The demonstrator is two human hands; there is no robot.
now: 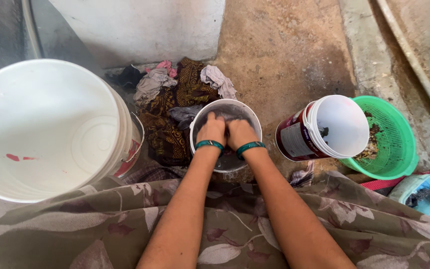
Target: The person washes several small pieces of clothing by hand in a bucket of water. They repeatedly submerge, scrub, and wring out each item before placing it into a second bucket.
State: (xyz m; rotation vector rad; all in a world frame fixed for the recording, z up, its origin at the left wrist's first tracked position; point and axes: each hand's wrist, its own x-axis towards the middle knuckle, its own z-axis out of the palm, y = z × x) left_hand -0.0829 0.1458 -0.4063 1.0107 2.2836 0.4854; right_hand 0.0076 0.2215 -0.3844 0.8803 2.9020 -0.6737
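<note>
Bare concrete floor, frame centre: left hand and right hand press closed on dark wet cloth inside a small white bucket; soft, heavy, slippery, best grabbed in bunched folds.

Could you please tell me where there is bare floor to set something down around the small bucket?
Bare concrete floor lies beyond the small bucket, between the clothes pile and the green basket. Left of the bucket, the pile and large white bucket crowd it.
</note>
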